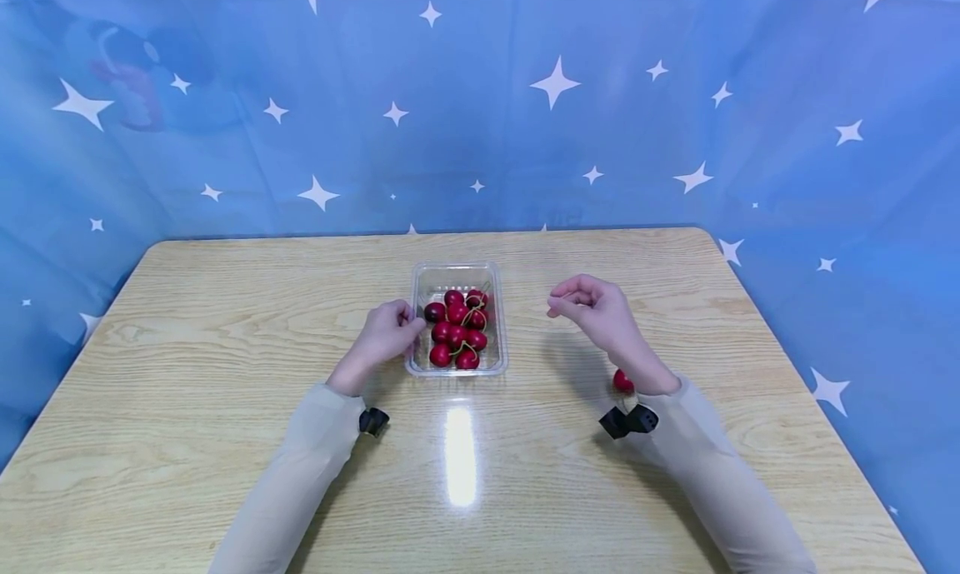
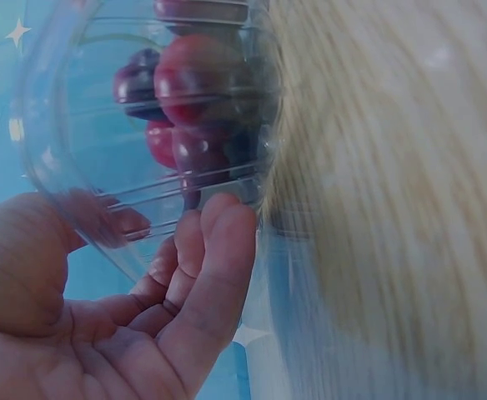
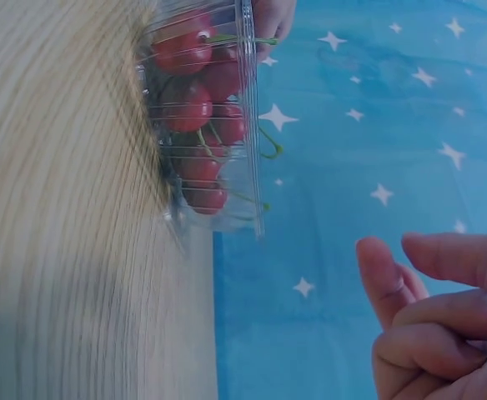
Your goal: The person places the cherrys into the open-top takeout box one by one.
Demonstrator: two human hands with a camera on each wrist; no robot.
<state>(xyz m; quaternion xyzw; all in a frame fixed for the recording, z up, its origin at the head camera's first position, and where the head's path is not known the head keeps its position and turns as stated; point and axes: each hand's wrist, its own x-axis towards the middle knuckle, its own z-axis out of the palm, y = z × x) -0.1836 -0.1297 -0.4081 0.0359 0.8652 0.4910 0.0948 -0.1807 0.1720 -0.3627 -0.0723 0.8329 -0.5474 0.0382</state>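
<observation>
A clear plastic container (image 1: 498,357) stands on the table with several dark red cherries (image 1: 457,336) in it, some with green stems. My left hand (image 1: 385,334) holds the container's left side, thumb over the rim and fingers along the outer wall in the left wrist view. To the right of the container, my right hand (image 1: 592,309) is raised above the table. Its thumb and index finger are slightly apart with nothing between them, and the other fingers are loosely bent. One loose cherry (image 1: 622,381) shows beside my right wrist, partly hidden by it.
The wooden table (image 1: 225,341) ends at the back against a blue curtain (image 1: 480,124) with white stars. Both wrists carry small black cameras. A bright light reflection lies on the table in front of the container.
</observation>
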